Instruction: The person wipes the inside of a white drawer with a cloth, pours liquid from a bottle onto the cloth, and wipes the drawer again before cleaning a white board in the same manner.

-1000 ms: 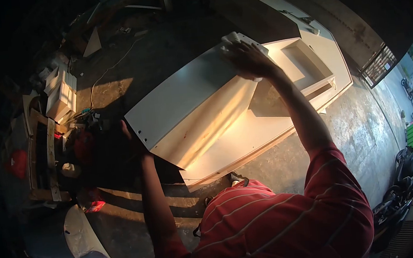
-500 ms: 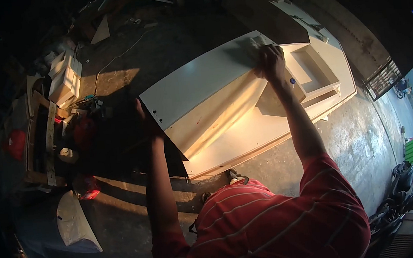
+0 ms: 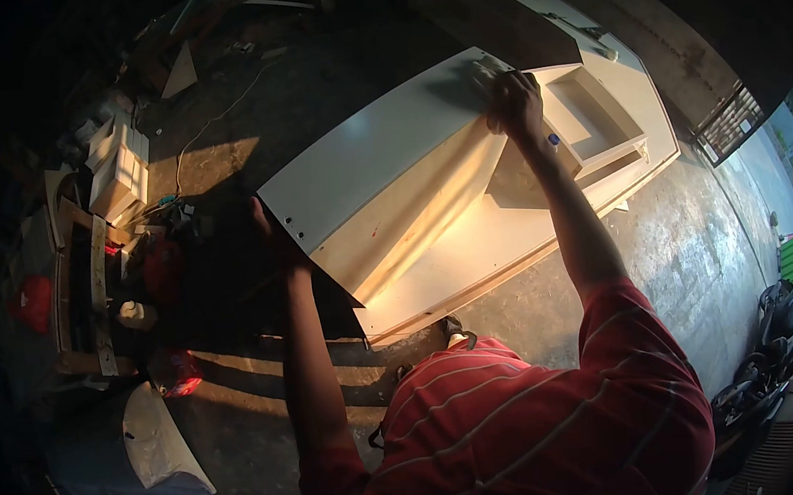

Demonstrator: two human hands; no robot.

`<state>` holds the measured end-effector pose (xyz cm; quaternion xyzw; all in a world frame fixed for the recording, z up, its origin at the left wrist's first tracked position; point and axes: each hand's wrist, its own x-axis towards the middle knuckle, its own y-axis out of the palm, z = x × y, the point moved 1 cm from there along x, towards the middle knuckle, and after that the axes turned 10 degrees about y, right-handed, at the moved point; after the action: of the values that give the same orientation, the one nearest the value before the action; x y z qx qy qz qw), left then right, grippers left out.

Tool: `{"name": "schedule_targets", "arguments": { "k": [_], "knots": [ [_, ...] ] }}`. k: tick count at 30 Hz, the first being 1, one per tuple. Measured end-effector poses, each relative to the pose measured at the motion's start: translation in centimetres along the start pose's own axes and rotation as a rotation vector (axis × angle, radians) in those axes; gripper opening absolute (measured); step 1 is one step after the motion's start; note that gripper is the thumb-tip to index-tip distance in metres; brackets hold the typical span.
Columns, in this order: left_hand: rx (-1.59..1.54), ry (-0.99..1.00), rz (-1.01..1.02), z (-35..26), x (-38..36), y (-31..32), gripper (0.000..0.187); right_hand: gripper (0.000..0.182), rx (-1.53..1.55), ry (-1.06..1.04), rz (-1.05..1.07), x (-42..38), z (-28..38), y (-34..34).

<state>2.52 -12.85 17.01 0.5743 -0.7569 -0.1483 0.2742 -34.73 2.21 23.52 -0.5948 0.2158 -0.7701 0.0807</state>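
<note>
A long white panel point(image 3: 378, 154) stands raised on a pale wooden cabinet piece point(image 3: 457, 285), with small dark holes near its left end. My left hand point(image 3: 263, 218) grips the panel's left end from the side; most of its fingers are hidden in shadow. At the panel's far right end, my right hand point(image 3: 521, 102) is closed and pressed to the top edge. A pale crumpled cloth point(image 3: 495, 124) shows under its fingers, partly covered. Just right of that wrist is a small blue round thing point(image 3: 553, 139) on the cabinet piece.
An open boxed compartment point(image 3: 594, 114) forms the right part of the cabinet piece. Stacked pale boards point(image 3: 120, 169) and a wooden frame point(image 3: 99, 286) stand at left. A cable point(image 3: 199, 133) crosses the concrete floor. Motorbikes point(image 3: 776, 325) are parked at lower right.
The view has shifted slightly, moving the panel a little up and left in the picture. Both hands keep their places on the panel; my right hand has barely moved along its edge.
</note>
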Motion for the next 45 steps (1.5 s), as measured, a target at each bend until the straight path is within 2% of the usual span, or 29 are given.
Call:
{"name": "schedule_targets", "arguments": {
  "k": [1, 2, 4, 5, 6, 7, 11, 13, 14, 16, 17, 19, 22, 25, 27, 29, 30, 32, 34, 36, 37, 39, 41, 42, 43, 44, 45],
  "knots": [
    [-0.093, -0.077, 0.02, -0.2, 0.0, 0.3, 0.056, 0.004, -0.072, -0.123, 0.004, -0.3, 0.3, 0.5],
    [-0.094, -0.073, 0.021, 0.4, 0.1, 0.1, 0.056, 0.002, 0.059, -0.097, 0.023, -0.3, 3.9, -1.1],
    [0.225, 0.216, -0.123, 2.3, 0.4, -1.4, 0.056, 0.016, 0.283, -0.045, 0.105, -2.1, 8.2, -1.7],
    [0.227, 0.215, -0.116, 2.5, 0.9, -2.0, 0.056, 0.019, 0.346, -0.102, 0.121, -2.5, 10.2, -2.5],
    [0.066, 0.092, -0.023, 2.7, 1.4, -2.8, 0.055, 0.02, 0.378, -0.121, 0.136, -2.3, 10.6, -2.6],
    [-0.091, -0.038, 0.07, 2.8, 1.6, -3.3, 0.056, 0.021, 0.41, -0.134, 0.152, -2.5, 10.5, -2.7],
    [-0.269, -0.192, 0.168, 2.2, 1.5, -3.4, 0.056, 0.016, 0.254, -0.06, 0.08, -0.9, 3.8, -1.4],
    [0.175, 0.137, 0.003, 4.0, 1.5, -4.1, 0.058, 0.016, -0.045, -0.121, 0.036, -0.1, -0.1, -0.5],
    [0.173, 0.14, 0.003, 5.0, 1.9, -5.3, 0.058, 0.016, -0.045, -0.124, 0.034, 0.0, -0.1, -0.6],
    [-0.027, 0.072, 0.117, 7.0, 3.6, -8.0, 0.059, 0.019, -0.041, -0.066, 0.097, 0.3, 0.3, -1.0],
    [-0.03, 0.074, 0.114, 7.4, 4.0, -8.5, 0.059, 0.016, -0.006, -0.055, 0.135, 0.0, 1.6, -1.1],
    [0.074, 0.109, 0.118, 8.3, 4.2, -9.6, 0.06, 0.016, 0.224, -0.006, 0.068, -1.7, 5.4, -1.0],
    [0.136, 0.12, 0.105, 8.6, 4.6, -10.2, 0.059, 0.017, 0.367, -0.098, 0.102, -2.8, 9.4, -2.3],
    [0.088, 0.09, 0.094, 7.7, 4.1, -9.3, 0.059, 0.013, 0.323, -0.061, 0.136, -1.7, 5.9, -2.3],
    [0.021, 0.039, 0.091, 4.2, 2.5, -5.4, 0.058, 0.007, 0.156, -0.052, 0.056, -0.4, 1.8, -1.2],
    [-0.055, -0.01, 0.086, 3.7, 2.1, -4.5, 0.058, 0.005, 0.057, 0.112, -0.027, 0.4, -0.7, -0.8],
    [-0.022, 0.034, 0.076, 4.3, 2.3, -4.9, 0.057, 0.005, 0.057, 0.104, -0.029, 0.3, -0.9, -0.6],
    [0.006, 0.081, 0.064, 4.6, 2.6, -5.1, 0.056, 0.009, 0.026, -0.008, 0.127, -0.7, 1.0, -0.6],
    [-0.087, -0.006, 0.076, 3.9, 2.3, -4.6, 0.055, 0.01, 0.251, -0.057, 0.054, -2.1, 5.3, -1.1],
    [-0.163, -0.067, 0.091, 2.5, 2.0, -3.3, 0.055, 0.011, 0.34, -0.124, 0.119, -2.8, 8.3, -2.6],
    [-0.234, -0.133, 0.108, 2.1, 1.6, -2.9, 0.054, 0.012, 0.393, -0.135, 0.13, -3.0, 8.8, -2.9],
    [-0.16, -0.091, 0.064, 1.9, 1.1, -2.3, 0.055, 0.013, 0.41, -0.159, 0.147, -2.0, 6.4, -2.4],
    [-0.089, -0.035, 0.02, 1.2, 0.7, -1.4, 0.055, 0.01, 0.264, -0.234, 0.109, 0.1, 3.1, -1.9],
    [-0.071, -0.041, 0.037, 0.5, 0.2, -0.7, 0.054, 0.011, 0.002, -0.114, 0.211, 0.5, 0.3, -0.4],
    [-0.056, -0.043, 0.052, 0.1, 0.2, -0.4, 0.053, 0.016, -0.334, -0.109, 0.373, 2.8, 0.4, -1.8],
    [-0.062, -0.029, 0.044, 0.8, 0.9, -1.2, 0.053, 0.024, -0.238, 0.19, 0.308, 4.4, -1.1, -0.8],
    [-0.093, -0.054, 0.009, 2.5, 1.7, -2.7, 0.053, 0.027, -0.316, 0.113, 0.293, 6.2, -0.9, -2.1]
  ]
}}
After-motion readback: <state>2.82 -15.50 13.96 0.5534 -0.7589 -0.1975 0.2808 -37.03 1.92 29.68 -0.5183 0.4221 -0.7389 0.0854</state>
